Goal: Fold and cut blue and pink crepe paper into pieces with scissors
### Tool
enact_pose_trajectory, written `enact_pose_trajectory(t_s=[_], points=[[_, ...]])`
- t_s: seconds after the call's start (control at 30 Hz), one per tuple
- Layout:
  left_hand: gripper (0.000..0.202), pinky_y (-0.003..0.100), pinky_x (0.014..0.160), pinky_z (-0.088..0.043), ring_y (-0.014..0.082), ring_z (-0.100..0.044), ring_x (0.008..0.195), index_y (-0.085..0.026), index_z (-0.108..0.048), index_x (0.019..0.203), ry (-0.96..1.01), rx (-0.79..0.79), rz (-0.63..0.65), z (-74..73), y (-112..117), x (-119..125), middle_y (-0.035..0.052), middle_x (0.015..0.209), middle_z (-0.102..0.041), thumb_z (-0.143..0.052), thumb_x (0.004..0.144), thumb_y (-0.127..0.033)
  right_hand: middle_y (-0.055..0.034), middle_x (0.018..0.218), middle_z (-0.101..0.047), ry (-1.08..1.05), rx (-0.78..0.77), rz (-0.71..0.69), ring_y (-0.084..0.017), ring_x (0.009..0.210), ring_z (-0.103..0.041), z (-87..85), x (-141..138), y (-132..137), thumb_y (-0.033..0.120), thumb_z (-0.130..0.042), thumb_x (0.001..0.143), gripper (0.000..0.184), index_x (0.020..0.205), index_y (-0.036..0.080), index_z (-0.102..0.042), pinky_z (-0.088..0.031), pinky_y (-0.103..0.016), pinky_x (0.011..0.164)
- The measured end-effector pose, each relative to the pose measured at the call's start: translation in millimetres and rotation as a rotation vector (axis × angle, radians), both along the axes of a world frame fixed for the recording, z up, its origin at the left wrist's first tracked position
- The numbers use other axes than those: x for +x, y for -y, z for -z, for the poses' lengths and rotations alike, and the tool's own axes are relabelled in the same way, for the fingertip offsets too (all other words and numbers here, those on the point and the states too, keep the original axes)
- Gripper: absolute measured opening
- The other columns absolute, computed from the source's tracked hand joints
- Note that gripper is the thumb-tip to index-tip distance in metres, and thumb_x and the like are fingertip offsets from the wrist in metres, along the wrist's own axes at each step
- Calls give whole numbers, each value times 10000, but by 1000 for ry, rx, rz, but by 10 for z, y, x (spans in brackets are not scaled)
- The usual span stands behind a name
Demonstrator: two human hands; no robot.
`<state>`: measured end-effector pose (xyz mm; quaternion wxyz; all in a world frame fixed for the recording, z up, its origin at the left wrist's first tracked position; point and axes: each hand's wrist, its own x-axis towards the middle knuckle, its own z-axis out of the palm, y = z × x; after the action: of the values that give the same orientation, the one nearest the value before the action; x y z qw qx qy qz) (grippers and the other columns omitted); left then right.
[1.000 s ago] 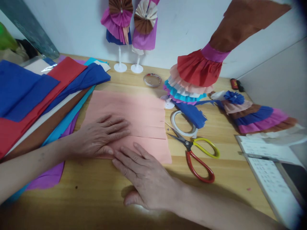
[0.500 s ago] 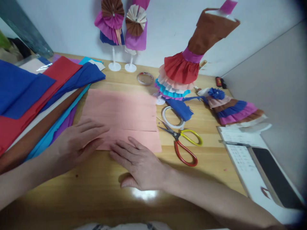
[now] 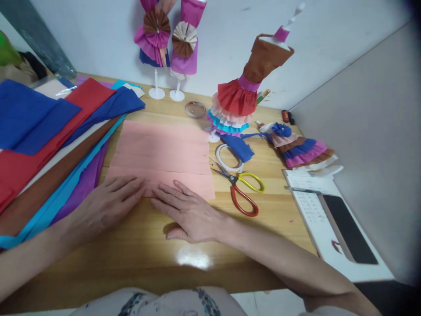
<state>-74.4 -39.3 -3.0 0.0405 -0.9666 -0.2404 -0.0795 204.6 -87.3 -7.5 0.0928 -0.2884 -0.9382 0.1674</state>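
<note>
A sheet of pink crepe paper [image 3: 161, 147] lies flat on the wooden table [image 3: 138, 259], with a fold or edge running across its near part. My left hand [image 3: 115, 197] rests palm down on the paper's near left part, fingers stretched out. Just to its right, my right hand [image 3: 187, 210] lies flat with its fingertips on the near edge and its thumb apart. Neither hand grips anything. Scissors [image 3: 235, 179] with one yellow and one red handle lie open to the right of the sheet, beside a roll of white tape [image 3: 219, 153].
Folded crepe paper in several colours [image 3: 66, 131] covers the left side. A doll form in a brown and red paper dress [image 3: 250, 83] stands behind, near two smaller dressed stands [image 3: 157, 79]. A striped paper dress [image 3: 302, 147], a notebook [image 3: 302, 210] and a phone [image 3: 348, 228] lie right.
My left hand has moved down onto the paper's near edge beside my right hand, which stays flat. The view has shifted a little, showing more of the table's front edge.
</note>
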Motion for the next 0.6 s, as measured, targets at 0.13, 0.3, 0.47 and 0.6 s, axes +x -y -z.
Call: enact_pose_trajectory(t_s=[0.13, 0.3, 0.47, 0.6], points=[[460, 375, 974, -480, 261, -602, 1167, -139, -661, 1237, -28, 52, 28, -25, 44, 49, 132, 1277, -681, -320, 938, -64, -197, 1544, -444, -161, 71, 62, -283, 1512, -260, -37, 110, 12, 360, -449, 1013, 545, 1446, 29, -464, -238, -511, 1236], [485, 373, 988, -458, 262, -594, 1190, -158, -665, 1260, 19, 38, 28, -30, 40, 47, 128, 1312, -669, -342, 917, -44, -186, 1148, -692, -220, 203, 293, -285, 1185, -596, -94, 332, 133, 125, -486, 965, 377, 1322, 70, -596, -539, -450, 947], [478, 372, 964, -480, 266, -619, 1156, -139, -681, 1229, 62, 14, 38, -42, 11, 42, 137, 1270, -690, -323, 926, -43, -138, 986, -711, -144, 319, 380, -258, 957, -626, -11, 450, 197, 127, -507, 966, 246, 1122, 128, -697, -522, -401, 762], [381, 362, 931, -507, 260, -651, 1088, -200, -701, 1211, 249, -226, -32, -93, 108, 81, 109, 1195, -727, -428, 951, -150, -115, 959, -719, -75, 437, 366, -226, 892, -602, -13, 411, 152, 129, -540, 965, 180, 1023, 118, -710, -464, -365, 757]])
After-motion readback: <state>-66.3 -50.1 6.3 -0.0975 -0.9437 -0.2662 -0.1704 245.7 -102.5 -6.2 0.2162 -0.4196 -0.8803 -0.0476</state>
